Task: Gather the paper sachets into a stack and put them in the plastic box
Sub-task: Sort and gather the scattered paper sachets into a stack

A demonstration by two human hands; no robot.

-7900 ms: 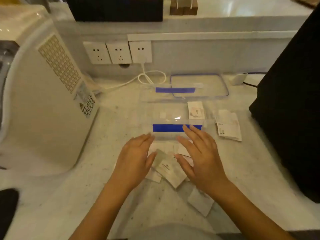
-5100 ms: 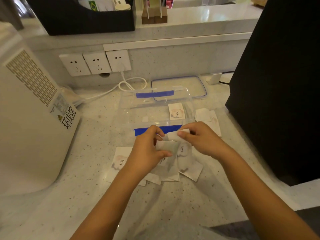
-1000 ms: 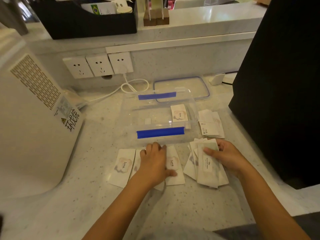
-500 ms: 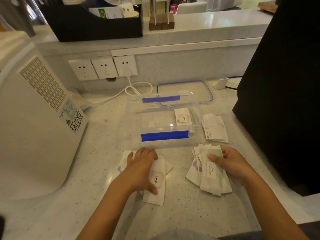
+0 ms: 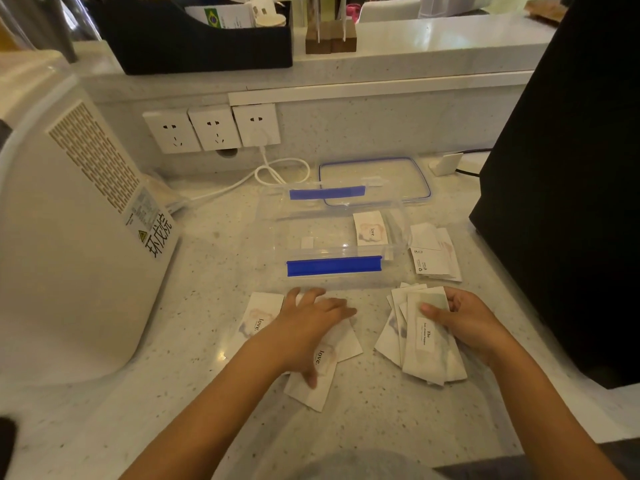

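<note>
Both forearms reach forward over the speckled tabletop, palms down. The left hand lies flat with fingers spread, pressing on a few loose sachets just in front of the plastic box; its grip pinches nothing, the thumb resting on the nearest sachet (the one printed "love"). Another sachet pokes out from under the wrist on the left side. The right hand is curled around the far edge of a fanned stack of sachets, thumb on top and fingers tucked behind, so its grip is pressed together on that stack, which rests on the tabletop to the right of the left hand. Inside the clear box one sachet lies near the right end. A small pile of sachets sits just beside the box's right wall. The box lid lies flat behind the box
</note>
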